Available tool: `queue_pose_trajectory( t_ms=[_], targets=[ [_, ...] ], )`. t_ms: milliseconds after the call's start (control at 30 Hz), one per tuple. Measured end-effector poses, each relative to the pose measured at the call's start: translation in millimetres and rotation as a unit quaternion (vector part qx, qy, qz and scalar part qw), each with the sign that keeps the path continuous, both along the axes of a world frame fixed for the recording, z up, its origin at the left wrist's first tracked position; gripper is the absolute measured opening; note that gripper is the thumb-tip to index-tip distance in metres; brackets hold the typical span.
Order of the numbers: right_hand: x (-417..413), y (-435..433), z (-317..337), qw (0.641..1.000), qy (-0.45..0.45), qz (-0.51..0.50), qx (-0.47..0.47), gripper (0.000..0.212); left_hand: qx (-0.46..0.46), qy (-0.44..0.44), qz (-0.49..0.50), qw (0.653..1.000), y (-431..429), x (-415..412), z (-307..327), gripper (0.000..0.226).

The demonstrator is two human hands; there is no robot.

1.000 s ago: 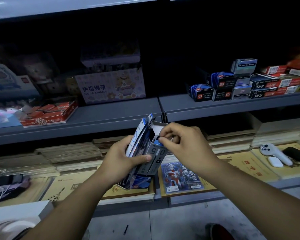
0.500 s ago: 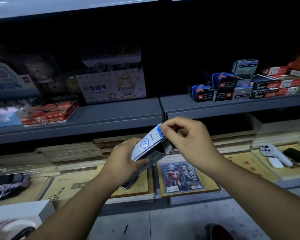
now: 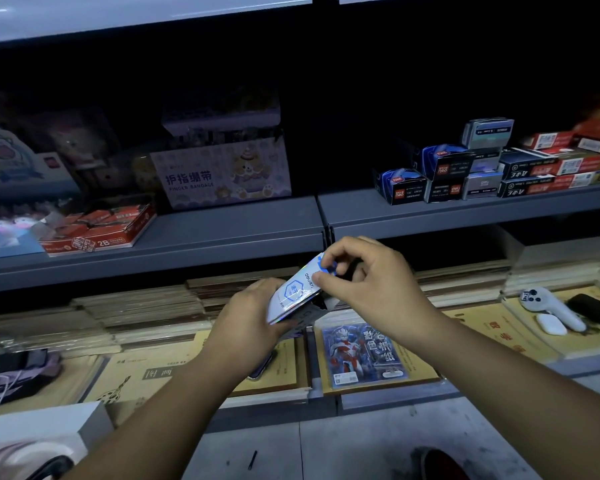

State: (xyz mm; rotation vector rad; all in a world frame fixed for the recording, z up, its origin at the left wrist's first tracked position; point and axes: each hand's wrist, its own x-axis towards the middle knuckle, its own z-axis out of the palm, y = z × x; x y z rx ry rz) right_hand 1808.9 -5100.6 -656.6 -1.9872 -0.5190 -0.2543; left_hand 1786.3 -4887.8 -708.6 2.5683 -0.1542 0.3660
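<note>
The left hand (image 3: 248,318) gripped a small dark box (image 3: 305,315) in front of the shelf (image 3: 222,237), while the right hand (image 3: 364,282) pinched white-and-blue packets (image 3: 297,292) at its open top

White packet (image 3: 293,294) with blue hexagon, red pencil box (image 3: 97,230), grey shelf (image 3: 222,233)

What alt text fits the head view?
Two hands hold a small stack of white-and-blue packets before dim shop shelves: the left hand grips it from below, the right hand pinches its top end. Stationery boxes sit on the grey shelf behind; notebooks lie below.
</note>
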Motion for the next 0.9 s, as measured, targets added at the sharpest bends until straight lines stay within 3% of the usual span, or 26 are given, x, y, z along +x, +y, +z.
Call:
queue_pose_trajectory(
  t_ms=[267, 700, 900],
  targets=[
    [0, 4, -3, 0.997, 0.007, -0.009, -0.073, 0.026, -0.008, -0.001, -0.012, 1.000, -5, 1, -2, 0.041],
    [-1, 5, 2, 0.991, 0.081, -0.009, -0.105, 0.033, 0.038, -0.001, -0.004, 0.999, -7, 0, -1, 0.037],
    [3, 1, 8, 0.998, 0.037, -0.037, 0.022, 0.021, 0.008, -0.003, 0.014, 1.000, -3, 1, 0, 0.038]
  ],
)
